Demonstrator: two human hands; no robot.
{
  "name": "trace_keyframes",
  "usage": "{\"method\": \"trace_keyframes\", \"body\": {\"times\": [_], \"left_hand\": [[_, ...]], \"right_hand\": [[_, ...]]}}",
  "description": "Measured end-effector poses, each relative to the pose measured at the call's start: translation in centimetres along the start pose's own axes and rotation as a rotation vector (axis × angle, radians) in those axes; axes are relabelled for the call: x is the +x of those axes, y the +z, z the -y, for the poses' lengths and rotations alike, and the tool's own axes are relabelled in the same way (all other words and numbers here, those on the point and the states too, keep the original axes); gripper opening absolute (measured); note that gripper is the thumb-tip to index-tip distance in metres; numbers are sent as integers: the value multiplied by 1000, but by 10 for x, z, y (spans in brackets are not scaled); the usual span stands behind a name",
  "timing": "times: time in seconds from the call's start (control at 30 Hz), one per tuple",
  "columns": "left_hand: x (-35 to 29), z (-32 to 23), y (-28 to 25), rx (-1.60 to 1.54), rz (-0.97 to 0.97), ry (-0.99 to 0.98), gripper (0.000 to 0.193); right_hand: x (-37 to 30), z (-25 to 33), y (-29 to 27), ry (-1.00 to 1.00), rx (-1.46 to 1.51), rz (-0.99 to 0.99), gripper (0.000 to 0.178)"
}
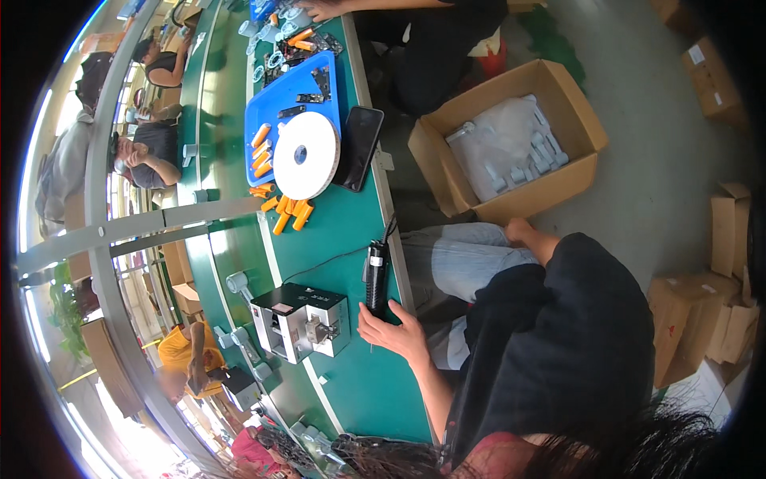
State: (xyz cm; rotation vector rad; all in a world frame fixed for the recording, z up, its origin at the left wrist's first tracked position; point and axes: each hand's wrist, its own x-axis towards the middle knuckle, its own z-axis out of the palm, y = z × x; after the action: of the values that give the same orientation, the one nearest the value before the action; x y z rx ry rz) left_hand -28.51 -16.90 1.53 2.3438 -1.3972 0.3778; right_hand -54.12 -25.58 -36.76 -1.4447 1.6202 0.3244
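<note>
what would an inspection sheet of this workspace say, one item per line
Surface: green tabletop, partly covered.
Work things: black cylindrical tool near the table edge; black-and-white boxy machine nearby.
Clutter: orange cylinders in and beside a blue tray; white reel overlapping the tray; black phone alongside.
Hands: left hand at one end of the tool, grip unclear; right hand beside faded jeans.
Cables: black cord at the tool's other end; thin dark cable near the machine.
Surroundings: open cardboard box holding pale parts; people across the table.
</note>
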Motion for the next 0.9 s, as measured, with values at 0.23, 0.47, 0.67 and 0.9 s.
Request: {"method": "trace_keyframes", "body": {"times": [0.23, 0.47, 0.67, 0.9], "left_hand": [[0, 6, 1, 22, -2, 4, 54], [2, 6, 4, 6, -4, 4, 54], [4, 11, 4, 30, -3, -25, 54], [5, 2, 10, 25, 39, -35, 54]], "right_hand": [[-4, -3, -10, 98, 65, 55, 40], [-1, -18, 7, 150, 56, 10, 49], [-17, 1, -26, -172, -146, 249, 52], [11, -30, -5, -154, -140, 96, 49]]}}
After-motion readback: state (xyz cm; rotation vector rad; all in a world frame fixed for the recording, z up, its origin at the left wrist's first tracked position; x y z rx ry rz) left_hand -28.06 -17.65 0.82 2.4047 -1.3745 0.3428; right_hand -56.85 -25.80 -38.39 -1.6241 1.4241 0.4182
